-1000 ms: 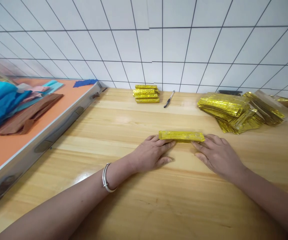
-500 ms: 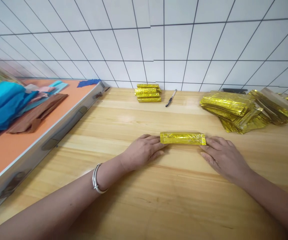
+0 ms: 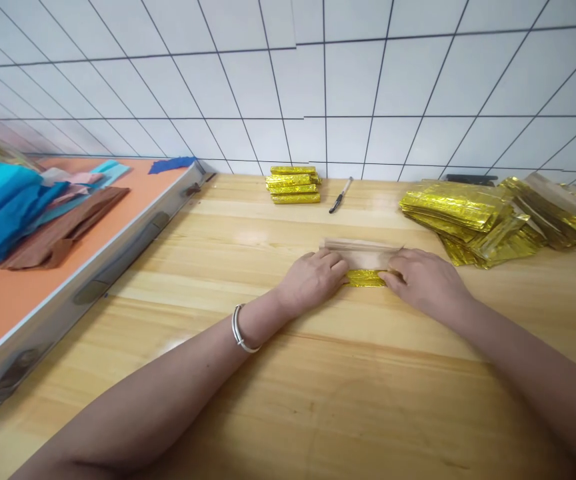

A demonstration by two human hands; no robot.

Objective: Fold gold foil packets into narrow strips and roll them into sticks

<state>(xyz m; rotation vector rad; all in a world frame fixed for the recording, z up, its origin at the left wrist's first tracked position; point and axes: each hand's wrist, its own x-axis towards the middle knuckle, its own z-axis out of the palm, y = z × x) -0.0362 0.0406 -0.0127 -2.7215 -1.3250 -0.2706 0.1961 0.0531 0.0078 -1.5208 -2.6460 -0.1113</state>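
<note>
A folded gold foil sheet [image 3: 365,277] lies on the wooden table [image 3: 318,400] in front of me, with its plain tan flap [image 3: 363,252] turned up behind it. My left hand [image 3: 313,280] grips its left end with curled fingers. My right hand [image 3: 425,283] grips its right end the same way. A silver bangle [image 3: 238,328] sits on my left wrist. Only a short strip of gold shows between my hands.
A stack of folded gold pieces [image 3: 294,185] and a pen [image 3: 339,195] lie by the tiled wall. A pile of flat gold foil sheets [image 3: 488,217] sits at the right. At the left stands an orange-topped table [image 3: 43,280] with blue and brown cloth [image 3: 28,213].
Both hands have moved inward from the ends of the gold strip and closed on it. The strip's flap has been lifted, showing its tan underside.
</note>
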